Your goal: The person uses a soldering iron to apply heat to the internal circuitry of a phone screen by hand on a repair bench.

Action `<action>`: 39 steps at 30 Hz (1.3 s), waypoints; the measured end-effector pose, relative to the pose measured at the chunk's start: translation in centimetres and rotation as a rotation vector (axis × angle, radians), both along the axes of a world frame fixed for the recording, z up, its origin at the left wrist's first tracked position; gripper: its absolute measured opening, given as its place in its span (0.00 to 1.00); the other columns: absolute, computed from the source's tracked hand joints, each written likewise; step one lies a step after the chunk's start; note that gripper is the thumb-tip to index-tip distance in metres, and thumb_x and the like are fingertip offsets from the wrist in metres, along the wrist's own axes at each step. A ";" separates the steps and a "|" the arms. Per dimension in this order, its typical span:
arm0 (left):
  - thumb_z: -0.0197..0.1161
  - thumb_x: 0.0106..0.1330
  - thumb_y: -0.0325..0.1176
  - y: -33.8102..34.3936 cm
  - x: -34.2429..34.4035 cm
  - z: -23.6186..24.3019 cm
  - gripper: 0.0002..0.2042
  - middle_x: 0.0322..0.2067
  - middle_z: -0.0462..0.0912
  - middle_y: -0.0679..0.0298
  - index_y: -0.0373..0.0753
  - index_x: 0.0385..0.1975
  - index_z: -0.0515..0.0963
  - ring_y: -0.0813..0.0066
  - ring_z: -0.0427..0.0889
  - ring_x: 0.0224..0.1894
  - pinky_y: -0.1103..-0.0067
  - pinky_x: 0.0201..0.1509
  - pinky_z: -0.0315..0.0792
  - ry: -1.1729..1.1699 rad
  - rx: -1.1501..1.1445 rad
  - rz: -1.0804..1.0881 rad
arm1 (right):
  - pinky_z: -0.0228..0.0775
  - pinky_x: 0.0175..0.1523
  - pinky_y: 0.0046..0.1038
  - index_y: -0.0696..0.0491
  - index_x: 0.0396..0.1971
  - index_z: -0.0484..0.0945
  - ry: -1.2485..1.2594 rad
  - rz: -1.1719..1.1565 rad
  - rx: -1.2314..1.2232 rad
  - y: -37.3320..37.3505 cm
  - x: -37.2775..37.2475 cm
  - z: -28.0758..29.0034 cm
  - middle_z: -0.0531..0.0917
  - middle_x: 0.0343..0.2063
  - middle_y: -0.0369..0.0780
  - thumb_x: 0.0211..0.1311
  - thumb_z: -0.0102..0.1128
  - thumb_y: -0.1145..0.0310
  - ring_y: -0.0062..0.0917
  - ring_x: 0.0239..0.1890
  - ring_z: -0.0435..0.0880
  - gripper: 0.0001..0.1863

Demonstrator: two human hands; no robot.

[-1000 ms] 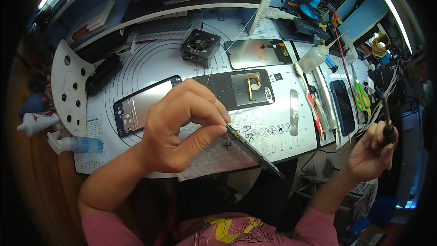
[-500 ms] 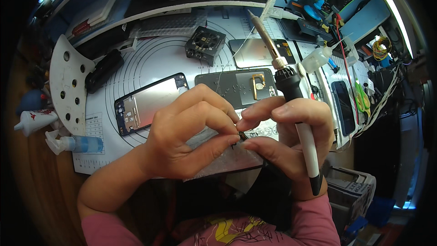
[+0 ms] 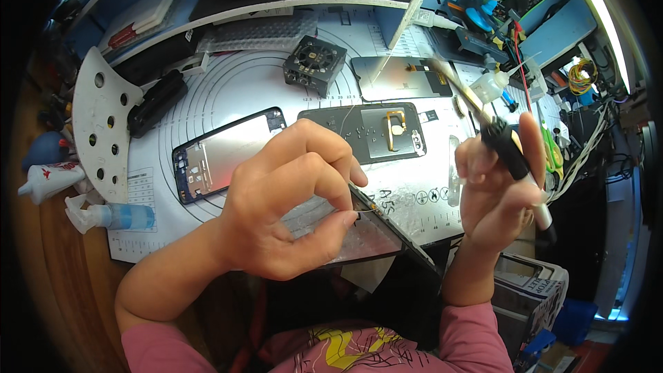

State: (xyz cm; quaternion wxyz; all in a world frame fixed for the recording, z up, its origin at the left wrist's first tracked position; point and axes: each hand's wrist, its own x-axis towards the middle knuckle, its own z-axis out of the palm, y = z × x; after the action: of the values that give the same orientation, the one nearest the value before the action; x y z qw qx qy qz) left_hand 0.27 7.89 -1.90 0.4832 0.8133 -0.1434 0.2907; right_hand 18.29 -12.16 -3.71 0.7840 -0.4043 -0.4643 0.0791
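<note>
The person sits at a white work mat point(image 3: 228, 90) full of phone parts. The left hand point(image 3: 290, 200) is curled up, and its thumb and first finger are pinched tight on a thin wire point(image 3: 364, 211). The wire's end touches the top edge of a dark phone screen panel point(image 3: 376, 235), which lies tilted in front of the person's chest, partly under that hand. The right hand point(image 3: 494, 186) is wrapped around the black handle of a soldering iron point(image 3: 483, 121), with the metal tip pointing up and away, off the panel. The two hands are apart, with the panel's corner between them.

I think this is the lining-up step: the wire is being put on its spot, and the hot tip has not come down yet. The next move needs a very steady pinch and a slow, careful swing of the tip down to that small spot.

Further back on the mat lie a blue phone frame point(image 3: 224, 152), a dark back cover point(image 3: 373, 128) with a gold part, and a small black fan point(image 3: 314, 65)
</note>
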 end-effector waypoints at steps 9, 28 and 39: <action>0.61 0.45 0.19 -0.1 0.0 0.2 0.08 0.39 0.70 0.55 0.37 0.24 0.72 0.61 0.84 0.40 0.72 0.41 0.79 0.018 0.006 -0.012 | 0.61 0.28 0.30 0.60 0.32 0.73 0.083 0.133 -0.062 -1.8 0.6 0.0 0.74 0.22 0.41 0.60 0.63 0.61 0.24 0.22 0.68 0.16; 0.62 0.45 0.19 -0.2 -0.1 0.3 0.08 0.39 0.70 0.55 0.37 0.23 0.72 0.62 0.84 0.40 0.73 0.41 0.78 0.051 -0.001 0.000 | 0.63 0.27 0.30 0.61 0.31 0.75 0.006 0.084 -0.105 -1.7 0.5 -0.1 0.77 0.21 0.41 0.57 0.67 0.65 0.23 0.21 0.68 0.14; 0.62 0.44 0.19 -0.2 -0.1 0.3 0.08 0.39 0.70 0.55 0.37 0.23 0.72 0.63 0.83 0.39 0.73 0.41 0.79 0.052 0.001 0.001 | 0.64 0.27 0.30 0.62 0.31 0.76 0.009 0.073 -0.106 -1.7 0.5 -0.2 0.77 0.21 0.42 0.57 0.67 0.64 0.25 0.21 0.70 0.15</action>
State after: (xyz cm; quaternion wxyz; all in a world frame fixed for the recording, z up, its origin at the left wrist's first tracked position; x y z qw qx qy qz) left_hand 0.13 7.72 -1.59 0.4860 0.8210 -0.1307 0.2695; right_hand 18.78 -13.86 -3.87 0.7603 -0.4276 -0.4703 0.1339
